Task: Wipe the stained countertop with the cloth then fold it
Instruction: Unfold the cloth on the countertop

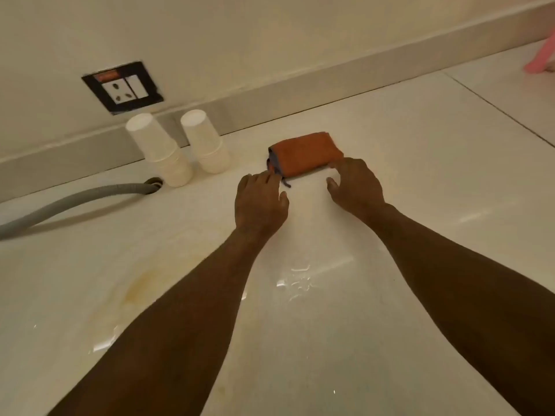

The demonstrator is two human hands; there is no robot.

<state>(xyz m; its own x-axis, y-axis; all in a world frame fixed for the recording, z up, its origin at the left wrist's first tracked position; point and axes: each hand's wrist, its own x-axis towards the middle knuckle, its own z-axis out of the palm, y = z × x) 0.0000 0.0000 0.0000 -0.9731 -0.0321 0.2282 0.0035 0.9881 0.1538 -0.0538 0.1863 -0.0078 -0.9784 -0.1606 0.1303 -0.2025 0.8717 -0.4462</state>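
An orange cloth (304, 154) with a grey edge lies folded into a small rectangle on the white countertop (420, 181). My left hand (260, 202) rests palm down just in front of its left end, fingertips touching the grey edge. My right hand (356, 184) lies at the cloth's right front corner, fingers spread and touching it. Neither hand grips the cloth. A faint yellowish stain (141, 288) and small water streaks (298, 280) mark the counter nearer to me.
Two stacks of upturned white paper cups (159, 150) (205, 141) stand at the back left by the wall. A grey corrugated hose (75, 201) runs from a hole in the counter to the left. A wall socket (123, 88) sits above. Something pink (542, 60) shows at far right.
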